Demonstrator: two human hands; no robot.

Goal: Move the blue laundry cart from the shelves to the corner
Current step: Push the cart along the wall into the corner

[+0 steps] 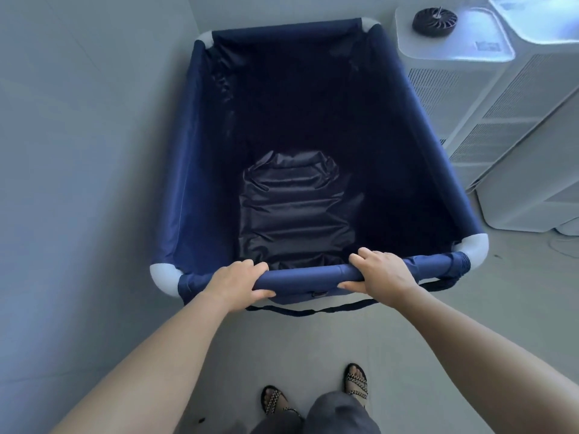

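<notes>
The blue laundry cart [200,170] fills the middle of the view, a deep navy fabric bin with white rounded corner pieces. Nothing lies inside it but its dark crumpled fabric floor. Its far end is close to the room corner, and its left side runs along the wall. My left hand [236,285] grips the padded near rail left of centre, fingers curled over the top. My right hand [380,275] grips the same rail right of centre. A dark strap hangs below the rail.
A pale wall [78,151] is on the left. White slatted appliances [501,120] stand right of the cart, one topped by a small dark round fan [435,21]. My sandalled feet [355,382] are on the grey floor behind the cart.
</notes>
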